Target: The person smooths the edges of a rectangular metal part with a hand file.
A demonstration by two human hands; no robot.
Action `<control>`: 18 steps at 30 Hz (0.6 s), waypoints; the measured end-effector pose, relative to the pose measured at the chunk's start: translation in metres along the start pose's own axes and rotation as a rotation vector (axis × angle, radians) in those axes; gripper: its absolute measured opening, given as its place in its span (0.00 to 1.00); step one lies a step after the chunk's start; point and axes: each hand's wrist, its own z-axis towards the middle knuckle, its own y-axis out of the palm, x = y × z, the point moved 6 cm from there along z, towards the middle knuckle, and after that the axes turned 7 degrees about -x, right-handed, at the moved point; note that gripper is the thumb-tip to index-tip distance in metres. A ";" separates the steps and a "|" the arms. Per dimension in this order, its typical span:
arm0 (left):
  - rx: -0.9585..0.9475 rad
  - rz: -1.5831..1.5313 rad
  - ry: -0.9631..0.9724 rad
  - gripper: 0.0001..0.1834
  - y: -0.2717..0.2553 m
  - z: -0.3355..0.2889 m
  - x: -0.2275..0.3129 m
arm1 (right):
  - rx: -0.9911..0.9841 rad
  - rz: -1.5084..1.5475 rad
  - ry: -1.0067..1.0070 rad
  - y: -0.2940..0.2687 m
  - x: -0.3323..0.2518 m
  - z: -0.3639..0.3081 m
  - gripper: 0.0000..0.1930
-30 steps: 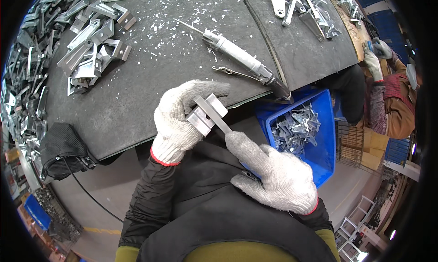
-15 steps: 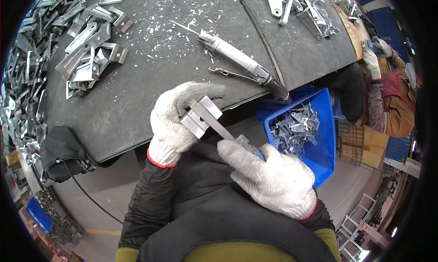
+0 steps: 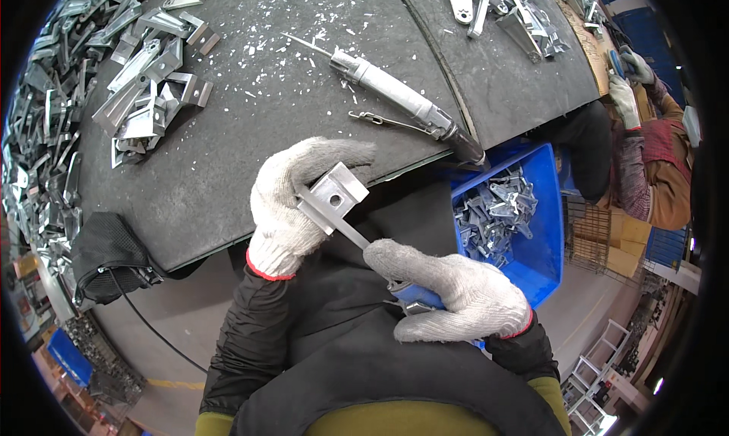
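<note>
In its cotton glove, my left hand [image 3: 282, 200] grips a silvery metal bracket [image 3: 346, 187] with a round hole, near the table's front edge. My gloved right hand [image 3: 471, 292] is closed around a flat file-like tool [image 3: 351, 234] with a blue handle [image 3: 418, 295]. The tool's narrow grey strip lies against the bracket's lower edge, and its tip is hidden near my left glove. Beyond my hands, a long silver air tool [image 3: 387, 88] with a thin pointed bit rests on the table.
Similar metal brackets heap up at the left [image 3: 53, 124] and far right [image 3: 524, 26] of the dark table [image 3: 250, 132], where pale chips lie scattered. A blue bin [image 3: 548, 231] of metal parts stands below the edge. A black mesh bag [image 3: 110, 246] hangs left. A co-worker [image 3: 653, 162] works at right.
The bracket has turned in my left hand, showing its holed face. My right hand has rotated, bringing the blue handle into view, and the strip has shifted from across the bracket to its lower edge.
</note>
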 end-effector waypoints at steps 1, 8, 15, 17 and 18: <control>0.001 0.017 0.004 0.25 0.000 0.000 0.002 | -0.008 0.105 0.009 0.001 0.000 0.000 0.44; 0.043 -0.082 -0.014 0.23 0.001 -0.002 -0.004 | 0.321 -0.495 0.207 -0.010 -0.015 -0.016 0.40; 0.038 0.054 -0.060 0.17 0.003 0.003 0.002 | 0.415 -0.996 0.368 0.000 -0.030 -0.010 0.30; 0.036 0.113 -0.115 0.16 0.003 0.004 0.002 | 0.380 -1.103 0.389 0.003 -0.031 -0.008 0.29; 0.037 0.108 -0.114 0.16 0.004 0.005 0.000 | 0.373 -1.125 0.408 0.003 -0.031 -0.008 0.28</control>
